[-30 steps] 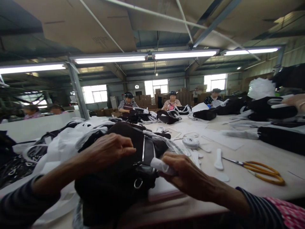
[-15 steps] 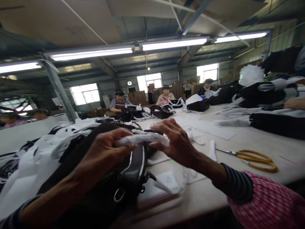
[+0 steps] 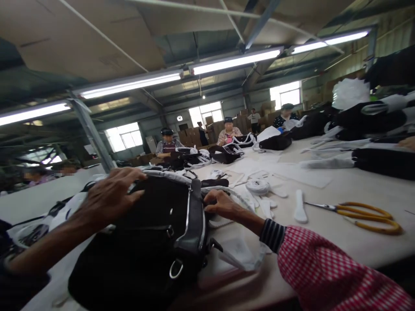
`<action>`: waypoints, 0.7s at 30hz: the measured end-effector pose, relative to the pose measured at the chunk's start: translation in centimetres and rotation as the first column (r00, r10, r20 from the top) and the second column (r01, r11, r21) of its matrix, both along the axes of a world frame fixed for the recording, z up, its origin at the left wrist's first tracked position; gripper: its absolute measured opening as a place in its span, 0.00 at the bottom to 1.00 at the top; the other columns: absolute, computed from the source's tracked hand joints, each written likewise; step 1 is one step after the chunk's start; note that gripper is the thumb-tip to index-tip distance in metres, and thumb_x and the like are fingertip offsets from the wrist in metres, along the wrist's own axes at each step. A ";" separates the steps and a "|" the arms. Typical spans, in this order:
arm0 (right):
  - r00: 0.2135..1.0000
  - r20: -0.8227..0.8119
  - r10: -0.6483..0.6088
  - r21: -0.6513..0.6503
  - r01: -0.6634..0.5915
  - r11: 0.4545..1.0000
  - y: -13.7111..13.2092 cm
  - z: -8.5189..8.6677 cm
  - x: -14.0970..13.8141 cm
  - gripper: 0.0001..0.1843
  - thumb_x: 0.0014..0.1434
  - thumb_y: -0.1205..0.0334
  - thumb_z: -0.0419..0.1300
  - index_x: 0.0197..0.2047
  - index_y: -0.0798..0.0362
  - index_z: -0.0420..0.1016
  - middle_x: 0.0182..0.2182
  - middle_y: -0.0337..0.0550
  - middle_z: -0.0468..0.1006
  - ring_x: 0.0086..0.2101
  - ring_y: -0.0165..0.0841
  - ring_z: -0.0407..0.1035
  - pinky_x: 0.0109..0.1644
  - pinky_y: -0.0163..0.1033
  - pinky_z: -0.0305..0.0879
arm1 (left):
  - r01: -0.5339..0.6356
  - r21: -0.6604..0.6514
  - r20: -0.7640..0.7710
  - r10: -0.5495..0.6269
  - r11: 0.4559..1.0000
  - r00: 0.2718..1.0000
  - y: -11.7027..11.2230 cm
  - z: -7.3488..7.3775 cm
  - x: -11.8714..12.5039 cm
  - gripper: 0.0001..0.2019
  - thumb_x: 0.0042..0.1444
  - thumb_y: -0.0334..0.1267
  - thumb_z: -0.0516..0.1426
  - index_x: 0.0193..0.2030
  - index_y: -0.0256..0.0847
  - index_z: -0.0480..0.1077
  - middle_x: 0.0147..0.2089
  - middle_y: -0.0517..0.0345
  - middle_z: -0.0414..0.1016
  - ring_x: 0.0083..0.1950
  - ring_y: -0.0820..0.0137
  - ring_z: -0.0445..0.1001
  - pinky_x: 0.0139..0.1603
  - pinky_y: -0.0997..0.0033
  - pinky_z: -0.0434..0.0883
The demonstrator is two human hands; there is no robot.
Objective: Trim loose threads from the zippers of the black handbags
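A black handbag with a silver zip and a metal ring lies on the pale table right in front of me. My left hand rests on its top left corner, fingers curled over the white-wrapped handle. On the bag's right side, my right hand is closed on the bag's upper edge, beside white paper wrapping. My right sleeve is red and white check.
Yellow-handled scissors lie to the right, with white strips and a roll of white tape between. More black bags are piled at the right and far end. Several people sit across the table.
Both hands let go of the white wrapped strip they held above the bag. The left moved to the bag's top left corner, the right dropped to its right edge.
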State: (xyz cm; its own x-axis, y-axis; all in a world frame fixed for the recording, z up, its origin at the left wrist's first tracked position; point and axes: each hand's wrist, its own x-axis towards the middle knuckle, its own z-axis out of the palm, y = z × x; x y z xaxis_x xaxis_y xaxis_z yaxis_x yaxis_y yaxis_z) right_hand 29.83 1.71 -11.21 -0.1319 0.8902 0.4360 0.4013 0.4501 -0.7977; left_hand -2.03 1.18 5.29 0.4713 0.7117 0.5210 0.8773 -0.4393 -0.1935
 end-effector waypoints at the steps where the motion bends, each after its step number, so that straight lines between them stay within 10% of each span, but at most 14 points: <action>1: 1.000 -0.015 0.009 -0.012 -0.010 1.000 0.1 0.1 -0.2 0.05 0.48 0.68 0.66 0.31 0.56 0.79 0.33 0.41 0.79 0.37 0.35 0.70 0.41 0.36 0.62 | 0.057 -0.063 -0.079 -0.061 0.996 0.995 0.7 0.3 2.7 0.19 0.61 0.48 0.54 0.55 0.46 0.72 0.68 0.50 0.68 0.68 0.48 0.65 0.66 0.41 0.67; 5: 0.993 -0.076 0.090 -0.053 -0.094 0.994 0.2 0.8 -0.2 0.04 0.50 0.67 0.62 0.25 0.55 0.72 0.22 0.34 0.69 0.28 0.29 0.62 0.33 0.33 0.55 | 0.174 -0.299 -0.245 -0.252 0.938 0.936 5.8 -1.3 9.3 0.22 0.67 0.51 0.52 0.65 0.53 0.69 0.71 0.52 0.66 0.71 0.51 0.62 0.69 0.46 0.64; 11: 0.997 -0.012 0.075 -0.080 -0.076 0.994 -1.8 3.5 -1.2 0.06 0.55 0.65 0.64 0.28 0.56 0.72 0.24 0.34 0.69 0.28 0.27 0.61 0.32 0.33 0.54 | -0.081 -0.445 -0.185 -0.003 0.892 0.983 11.7 -7.8 7.0 0.32 0.66 0.64 0.45 0.74 0.62 0.58 0.73 0.51 0.65 0.71 0.38 0.62 0.66 0.29 0.58; 17: 0.981 0.141 0.137 0.060 -0.146 0.987 -11.1 5.6 -4.6 0.11 0.60 0.59 0.66 0.30 0.53 0.71 0.26 0.34 0.71 0.29 0.27 0.65 0.34 0.33 0.56 | -0.144 -0.456 -0.173 0.071 0.878 0.982 12.8 -9.4 5.3 0.32 0.66 0.63 0.43 0.72 0.59 0.62 0.72 0.47 0.67 0.67 0.37 0.67 0.63 0.30 0.61; 21: 0.850 0.391 0.353 0.202 -0.453 0.868 -17.4 4.0 -3.9 0.12 0.62 0.62 0.66 0.29 0.51 0.69 0.25 0.35 0.74 0.28 0.27 0.66 0.35 0.33 0.59 | -0.124 -0.426 -0.151 0.065 0.896 0.986 12.4 -9.5 6.0 0.30 0.67 0.62 0.42 0.72 0.60 0.62 0.70 0.46 0.69 0.65 0.35 0.67 0.61 0.25 0.60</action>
State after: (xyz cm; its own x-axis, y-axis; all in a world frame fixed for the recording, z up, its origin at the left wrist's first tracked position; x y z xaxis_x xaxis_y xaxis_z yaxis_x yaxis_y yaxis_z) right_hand 25.91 -15.67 -7.18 -0.6326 0.5743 0.5196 0.3514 0.8107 -0.4682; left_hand 3.95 13.63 -4.20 0.4325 0.8971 0.0908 0.8991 -0.4215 -0.1182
